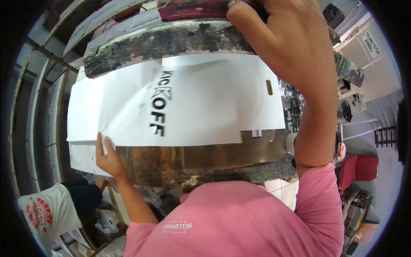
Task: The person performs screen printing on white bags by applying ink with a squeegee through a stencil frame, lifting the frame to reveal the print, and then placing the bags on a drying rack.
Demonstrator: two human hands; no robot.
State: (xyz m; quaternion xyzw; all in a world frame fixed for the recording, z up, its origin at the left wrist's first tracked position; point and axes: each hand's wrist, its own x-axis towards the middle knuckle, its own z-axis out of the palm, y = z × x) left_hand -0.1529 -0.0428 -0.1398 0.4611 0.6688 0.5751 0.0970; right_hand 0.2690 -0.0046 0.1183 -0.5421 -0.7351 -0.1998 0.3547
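Observation:
A large white sheet (201, 107) with bold black lettering lies over the ink-stained work surface, its right end slightly blurred. My left hand (110, 159) pinches its near left edge, and creases fan out from the fingertips. Beneath it, another white piece (261, 92) with an oval handle hole shows at the right. My right hand (291, 38) is raised at the far side, with its thumb bent round the edge of a dark, ink-crusted screen printing frame (171, 43). The other fingertips of that hand are cut off by the picture's top edge.
Racks (53, 111) with white sheets stand at the left. A person in a white shirt (53, 212) is at the lower left. On the right are cans (343, 110) and a red chair (359, 169). A brown board (205, 160) lies along the near side.

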